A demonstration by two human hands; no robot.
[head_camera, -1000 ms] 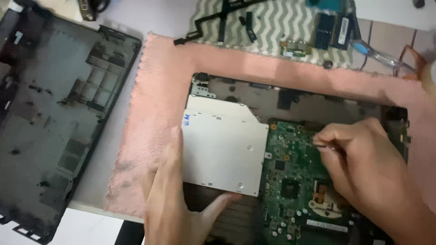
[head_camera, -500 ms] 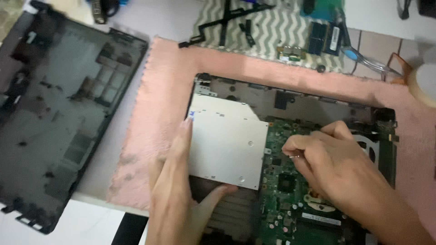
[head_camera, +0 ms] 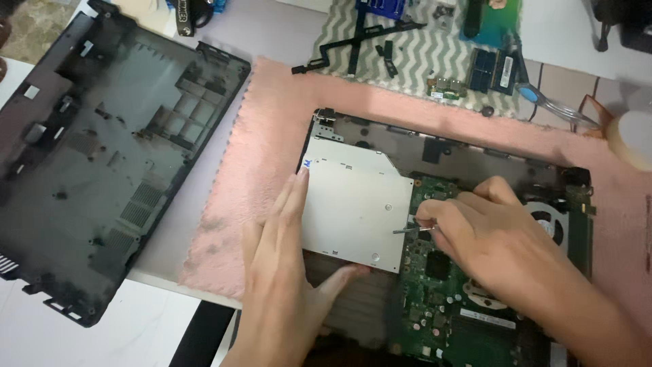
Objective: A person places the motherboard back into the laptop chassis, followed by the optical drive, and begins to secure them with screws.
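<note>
Two hands work: left hand (head_camera: 282, 272) flat against optical drive (head_camera: 356, 204), right hand (head_camera: 496, 234) pinching screwdriver (head_camera: 413, 230) beside it.

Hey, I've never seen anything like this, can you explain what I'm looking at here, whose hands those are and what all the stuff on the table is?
The picture comes from a camera worn on a person's head, looking down at their own two bare hands. They work on an opened laptop lying on a pink cloth. The left hand rests against a flat silver optical drive. The right hand pinches a thin metal tool, its tip at the drive's edge, above the green circuit board. To the left lies the removed black bottom cover. At the top, small parts sit on a zigzag-patterned cloth.
</note>
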